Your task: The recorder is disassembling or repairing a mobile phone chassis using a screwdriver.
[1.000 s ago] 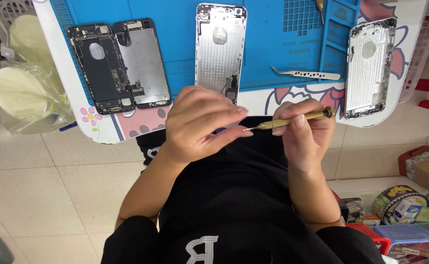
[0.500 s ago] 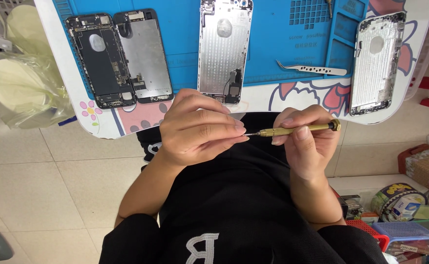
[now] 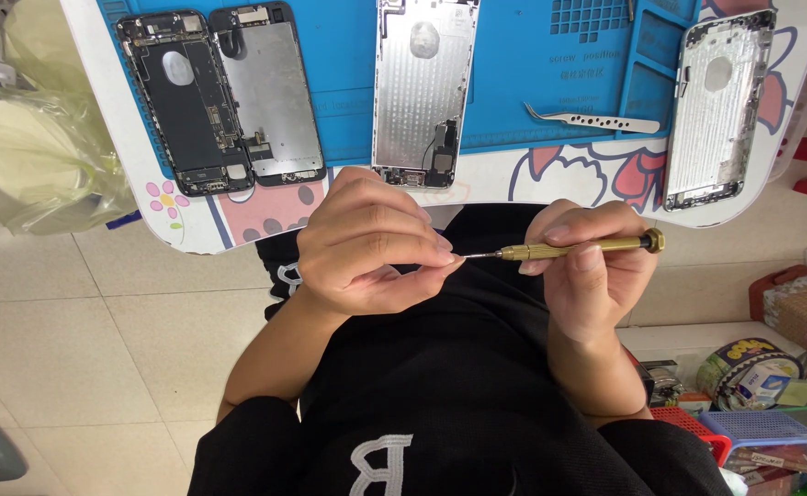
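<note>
My right hand [image 3: 596, 280] grips a slim brass screwdriver [image 3: 580, 247] held level over my lap, its thin tip pointing left. My left hand [image 3: 366, 243] is curled with thumb and fingers pinched right at that tip; whatever sits between the fingertips is too small to see. Both hands hover over my black clothing, just in front of the table edge. On the blue work mat [image 3: 513, 73] lie an opened phone body with its screen panel [image 3: 220, 96], a silver phone housing [image 3: 422, 87] and metal tweezers [image 3: 596, 119]. Another silver housing [image 3: 716, 110] rests at the table's right end.
The white table [image 3: 174, 230] has a flower and cartoon print along its near edge. A clear plastic bag of yellowish rolls [image 3: 36, 147] sits on the tiled floor at left. At lower right stand baskets, tape rolls and boxes [image 3: 771, 386].
The view has shifted a little so the table sits higher in the frame. My hands stay together at the screwdriver tip, with the left fingers closing slightly more around it.
</note>
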